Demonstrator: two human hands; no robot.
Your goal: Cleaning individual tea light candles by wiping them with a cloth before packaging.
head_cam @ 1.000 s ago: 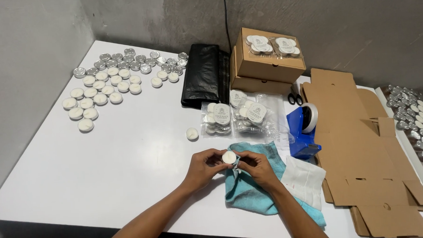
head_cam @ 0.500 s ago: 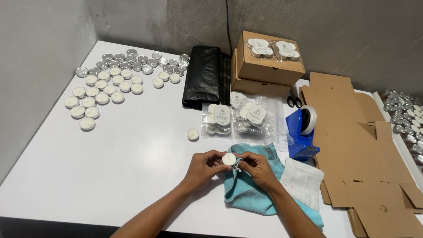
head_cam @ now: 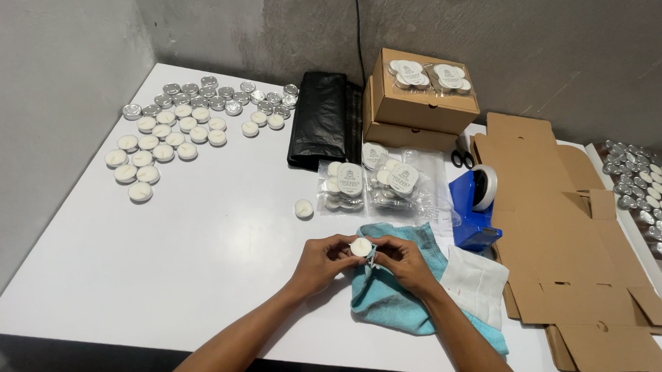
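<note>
Both hands meet low in the middle of the frame over the white table: the left hand and the right hand pinch one small white tealight candle between thumbs and fingertips, wax face up, just above the crumpled light-blue cloth, a fold of which rises to the candle's right edge between the fingers. The fingers are curled close together around the rim, none spread. To do this well, I'd judge, keep the grip on the metal cup's edge and off the soft wax, turn the candle in small steps against the cloth, and hold it low over the cloth in case it slips. A lone tealight sits just above the hands, clear bagged packs of candles beyond it, a blue tape dispenser to the right beside flat cardboard, and rows of loose tealights fill the upper left
</note>
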